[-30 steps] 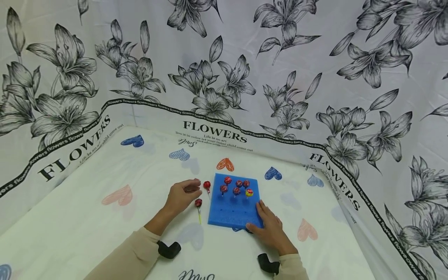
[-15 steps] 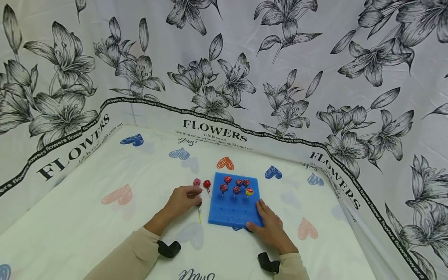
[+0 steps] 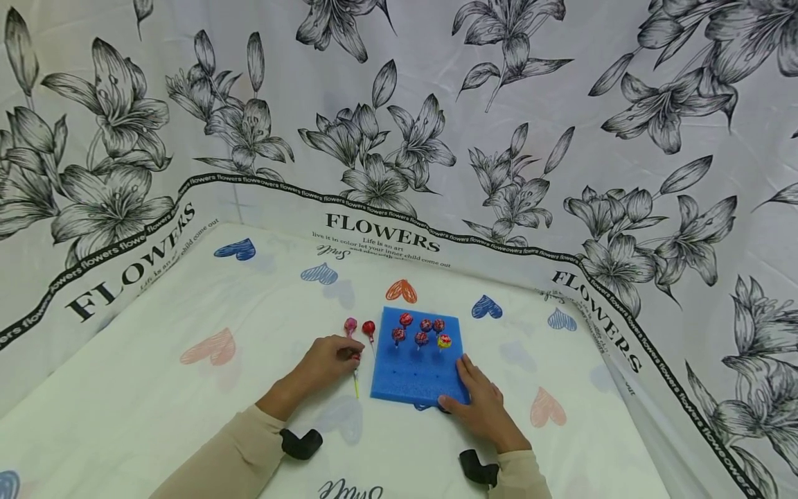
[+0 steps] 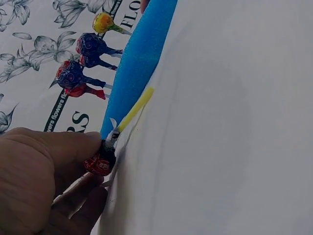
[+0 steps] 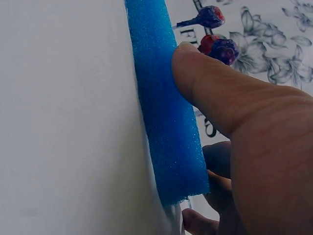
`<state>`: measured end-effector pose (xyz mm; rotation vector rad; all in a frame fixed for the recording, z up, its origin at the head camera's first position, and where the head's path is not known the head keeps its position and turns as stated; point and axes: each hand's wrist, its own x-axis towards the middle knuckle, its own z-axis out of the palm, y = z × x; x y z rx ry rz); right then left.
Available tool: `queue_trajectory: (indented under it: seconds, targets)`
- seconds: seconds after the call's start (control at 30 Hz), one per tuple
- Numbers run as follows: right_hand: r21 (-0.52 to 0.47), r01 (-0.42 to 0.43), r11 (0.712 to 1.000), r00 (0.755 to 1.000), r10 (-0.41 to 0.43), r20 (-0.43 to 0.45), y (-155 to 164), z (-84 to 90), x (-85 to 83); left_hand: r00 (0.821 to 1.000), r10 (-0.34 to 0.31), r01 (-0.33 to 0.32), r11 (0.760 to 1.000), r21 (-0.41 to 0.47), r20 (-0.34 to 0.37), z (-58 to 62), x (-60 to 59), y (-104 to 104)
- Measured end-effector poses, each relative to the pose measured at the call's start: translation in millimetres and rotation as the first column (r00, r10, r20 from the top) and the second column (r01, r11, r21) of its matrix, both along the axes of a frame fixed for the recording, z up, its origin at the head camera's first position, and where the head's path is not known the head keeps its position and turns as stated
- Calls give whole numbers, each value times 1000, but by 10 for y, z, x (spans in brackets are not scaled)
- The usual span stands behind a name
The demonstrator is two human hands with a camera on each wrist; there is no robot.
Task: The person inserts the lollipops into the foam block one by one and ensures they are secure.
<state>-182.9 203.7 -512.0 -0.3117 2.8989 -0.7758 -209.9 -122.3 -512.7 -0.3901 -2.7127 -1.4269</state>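
My left hand [image 3: 327,360] pinches the wrapped head of a dark red lollipop [image 4: 101,161] between thumb and fingers; its yellow stick [image 3: 357,384] points toward me, low over the cloth. Just beyond lie a pink lollipop [image 3: 350,324] and a red lollipop [image 3: 369,328]. To their right sits a blue foam block [image 3: 405,387] with several lollipops [image 3: 421,339] standing upright in its far part and a row of small holes [image 3: 415,375] nearer me. My right hand [image 3: 486,409] holds the block's near right corner, thumb on the near edge, fingers along the right side.
A white cloth with printed hearts [image 3: 208,346] covers the table. Behind and at both sides hangs a white curtain [image 3: 399,166] with black flower prints. Black wrist mounts [image 3: 301,445] sit beside both sleeves.
My left hand has drawn back from the pink lollipop, uncovering it, and taken hold of the yellow-stick lollipop's head. The right hand and the foam block have stayed put.
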Motion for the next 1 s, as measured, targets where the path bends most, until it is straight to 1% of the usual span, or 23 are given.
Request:
queue_trajectory:
  seconds: [0.07,0.17,0.27,0.47,0.6,0.7,0.83,0.9,1.0]
  targets:
    - [4,-4,1000,1000,4,0,3,-6,-1,1000,8,-7,1000,25,-28,11,11,-6]
    - [6,-10,1000,1000,10,-1,6,-9,-1,997,26,-19,995,93,-77,29,23,-17]
    - [6,-12,1000,1000,12,-8,4,-3,1,992,39,-19,987,158,-124,44,28,-24]
    - [17,-3,1000,1000,3,-11,-11,15,4,982,59,-10,966,258,-182,54,23,-34]
    - [14,0,1000,1000,1,-12,-11,18,6,969,63,15,950,312,-239,263,135,-12]
    - [12,-3,1000,1000,3,-17,-5,13,3,949,86,23,940,341,-302,426,220,13]
    - [13,-3,1000,1000,3,-21,-3,13,0,913,146,4,931,365,-382,436,217,22]
    - [12,-2,1000,1000,2,-21,-2,14,2,896,170,-2,926,379,-410,438,212,24]
    - [7,-2,1000,1000,3,-20,-2,16,8,884,189,-2,916,401,-427,443,207,24]
